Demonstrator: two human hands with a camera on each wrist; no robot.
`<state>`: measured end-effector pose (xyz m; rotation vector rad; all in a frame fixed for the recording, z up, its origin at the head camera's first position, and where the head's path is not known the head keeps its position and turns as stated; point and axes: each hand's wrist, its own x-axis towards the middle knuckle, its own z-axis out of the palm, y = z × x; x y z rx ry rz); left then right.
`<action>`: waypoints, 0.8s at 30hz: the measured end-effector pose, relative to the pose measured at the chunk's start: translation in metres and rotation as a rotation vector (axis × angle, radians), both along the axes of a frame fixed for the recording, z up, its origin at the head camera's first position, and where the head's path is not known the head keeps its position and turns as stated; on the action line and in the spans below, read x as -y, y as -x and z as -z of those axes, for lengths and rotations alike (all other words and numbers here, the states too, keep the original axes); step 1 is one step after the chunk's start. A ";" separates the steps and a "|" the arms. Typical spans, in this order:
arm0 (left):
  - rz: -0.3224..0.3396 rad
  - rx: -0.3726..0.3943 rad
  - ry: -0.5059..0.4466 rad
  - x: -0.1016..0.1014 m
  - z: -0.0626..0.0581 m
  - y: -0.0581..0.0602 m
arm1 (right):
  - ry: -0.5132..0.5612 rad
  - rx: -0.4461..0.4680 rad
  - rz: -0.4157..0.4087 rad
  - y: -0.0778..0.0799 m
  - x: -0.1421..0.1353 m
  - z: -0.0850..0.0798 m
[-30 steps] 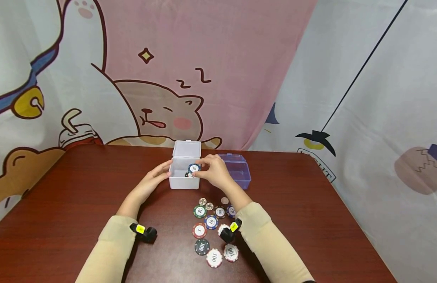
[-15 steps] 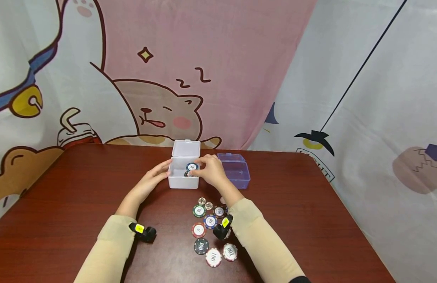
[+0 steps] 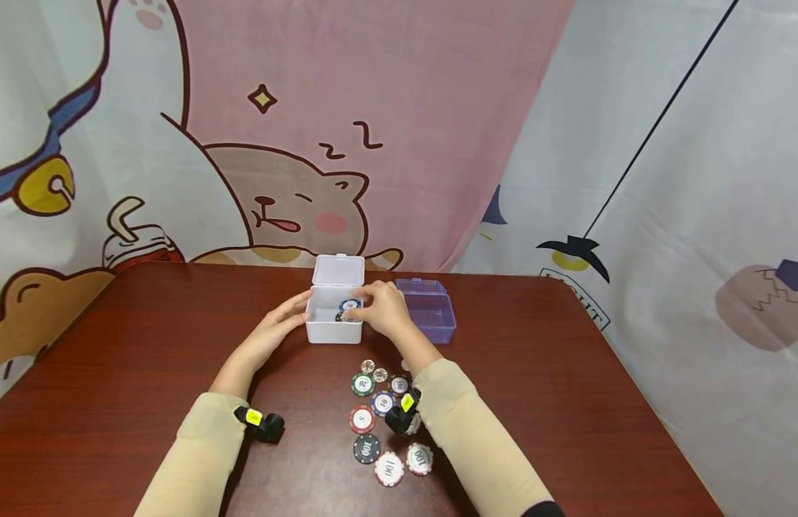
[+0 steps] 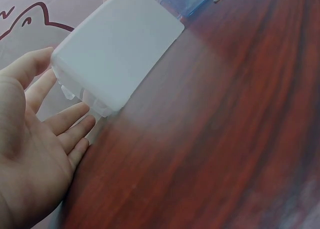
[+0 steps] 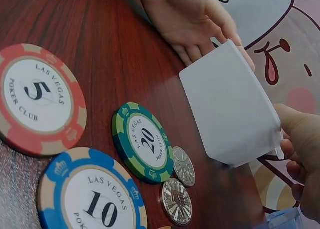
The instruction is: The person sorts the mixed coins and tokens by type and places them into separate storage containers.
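Observation:
An open white plastic box (image 3: pixel 334 332) stands on the table, its lid tipped back. My left hand (image 3: pixel 273 334) rests against the box's left side with fingers fairly straight; in the left wrist view the left hand (image 4: pixel 45 134) has its thumb at a box corner. Over the box's right side, my right hand (image 3: pixel 386 312) pinches a blue-edged poker chip (image 3: pixel 350 305) between thumb and fingers, low inside the box. Another dark-edged chip (image 3: pixel 339 317) lies below it. The box wall (image 5: pixel 230 104) hides the chips in the right wrist view.
A translucent blue-purple box (image 3: pixel 434 316), lid up, stands just right of the white one. Nearer the front lie several poker chips: green (image 3: pixel 363 384), red (image 3: pixel 362 419), black (image 3: pixel 367 449) and white (image 3: pixel 389 469), plus small silver coins (image 3: pixel 368 366). A printed curtain hangs behind.
My right hand has shifted slightly left and down into the white box with the poker chip. The right forearm has moved left over the loose chips. My left hand stays at the box.

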<state>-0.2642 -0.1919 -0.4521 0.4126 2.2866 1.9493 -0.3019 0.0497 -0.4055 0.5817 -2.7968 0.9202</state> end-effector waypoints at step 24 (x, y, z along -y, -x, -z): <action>-0.001 0.003 -0.004 -0.001 -0.004 -0.003 | 0.089 -0.117 -0.155 -0.027 -0.023 -0.009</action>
